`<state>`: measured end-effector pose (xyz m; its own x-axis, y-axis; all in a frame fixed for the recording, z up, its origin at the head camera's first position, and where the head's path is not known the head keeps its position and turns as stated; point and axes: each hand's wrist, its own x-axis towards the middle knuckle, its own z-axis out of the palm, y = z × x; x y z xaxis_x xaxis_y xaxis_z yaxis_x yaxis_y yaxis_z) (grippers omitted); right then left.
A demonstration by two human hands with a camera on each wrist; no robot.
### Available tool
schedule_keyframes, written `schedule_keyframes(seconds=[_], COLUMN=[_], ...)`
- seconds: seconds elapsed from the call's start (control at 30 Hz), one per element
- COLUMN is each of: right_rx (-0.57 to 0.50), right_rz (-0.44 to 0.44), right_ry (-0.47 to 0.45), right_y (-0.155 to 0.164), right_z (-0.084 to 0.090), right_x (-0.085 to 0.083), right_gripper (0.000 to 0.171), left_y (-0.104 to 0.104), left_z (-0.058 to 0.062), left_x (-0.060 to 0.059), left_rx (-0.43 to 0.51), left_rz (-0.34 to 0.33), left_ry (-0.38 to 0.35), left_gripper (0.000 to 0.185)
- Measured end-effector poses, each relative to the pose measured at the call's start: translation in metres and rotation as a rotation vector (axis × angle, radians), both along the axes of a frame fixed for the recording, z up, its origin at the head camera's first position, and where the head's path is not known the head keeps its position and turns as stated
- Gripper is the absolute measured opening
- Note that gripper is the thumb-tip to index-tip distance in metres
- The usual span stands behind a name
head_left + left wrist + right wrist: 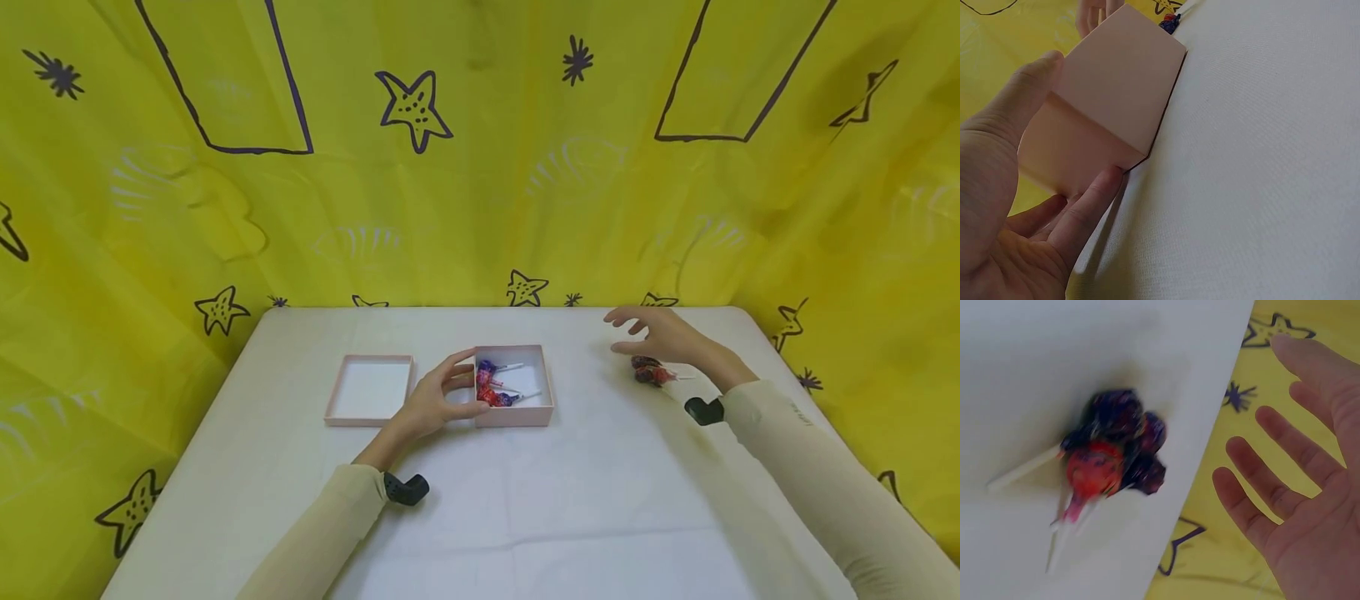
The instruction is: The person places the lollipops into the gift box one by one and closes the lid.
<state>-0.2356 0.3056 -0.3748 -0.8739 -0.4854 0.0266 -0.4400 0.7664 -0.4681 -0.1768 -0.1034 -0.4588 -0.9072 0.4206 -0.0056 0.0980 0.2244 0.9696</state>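
Note:
My left hand [431,402] holds a pale pink open box [512,417] at its left side, thumb on the front wall and fingers along the side. In the left wrist view, the fingertips touch the box wall [1116,75] low, near the table. Inside the box lie several lollipops [491,387] in red and purple wrappers, their white sticks pointing right. Over to the right, my right hand [663,335] hovers with nothing in it, fingers spread and slightly bent. Beneath and beside it, a small pile of wrapped lollipops [1094,469], red and dark purple, lies on the table.
A shallow pink-rimmed box lid [369,422] lies inside up, left of my left hand. Everything rests on a white-covered table [517,492]. Yellow curtain cloth [480,192] with dark star drawings hangs behind the table's far edge and at both sides.

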Motion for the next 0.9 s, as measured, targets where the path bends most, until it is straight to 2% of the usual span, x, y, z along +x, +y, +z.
schedule_keyframes(seconds=[0.27,0.53,0.9], right_rx=[0.038,0.038,0.078], right_rz=[-0.045,-0.075,-0.094], right_ry=[-0.06,-0.197,-0.269], right_y=[0.027,0.049,0.061], right_z=[-0.011,-0.018,-0.023], right_x=[-0.007,-0.009,-0.012], right_gripper=[0.047,0.058,0.048], left_y=[0.0,-0.001,0.0], left_z=[-0.001,-0.002,-0.001], left_x=[-0.001,-0.002,-0.002], left_rx=[-0.005,0.001,-0.008], left_rz=[0.004,-0.007,0.002], left_ry=[0.004,0.003,0.003], left_gripper=[0.092,0.093,0.092])
